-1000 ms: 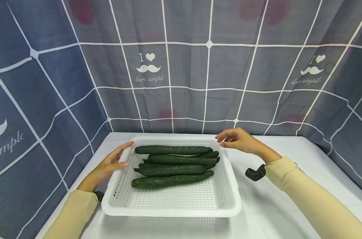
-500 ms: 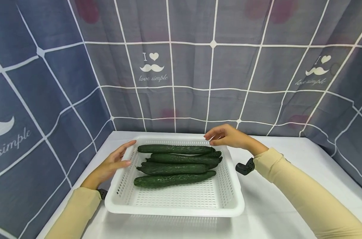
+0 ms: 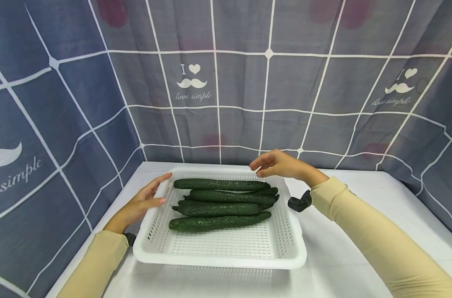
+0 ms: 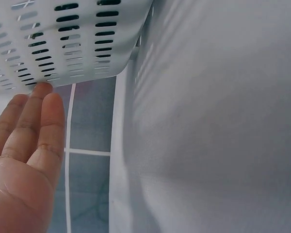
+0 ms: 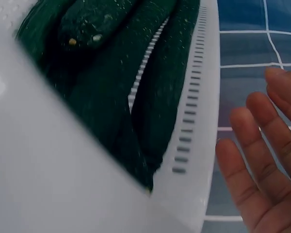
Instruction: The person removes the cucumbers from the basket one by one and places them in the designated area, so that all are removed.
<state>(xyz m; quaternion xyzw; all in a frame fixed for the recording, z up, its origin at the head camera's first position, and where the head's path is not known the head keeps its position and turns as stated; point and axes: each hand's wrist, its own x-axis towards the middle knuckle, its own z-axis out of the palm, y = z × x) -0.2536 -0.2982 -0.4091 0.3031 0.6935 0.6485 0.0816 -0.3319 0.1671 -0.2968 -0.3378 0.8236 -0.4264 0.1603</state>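
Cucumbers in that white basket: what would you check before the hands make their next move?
1. Left hand steadies the white basket at its left rim: ok.
2. Right hand empty, fingers relaxed: ok.
3. Right hand above the far right corner, touching nothing: ok.
4. Cucumbers all lie inside the basket: ok.
5. Farthest cucumber free of the others: cannot tell.
6. Basket flat on the table: ok.
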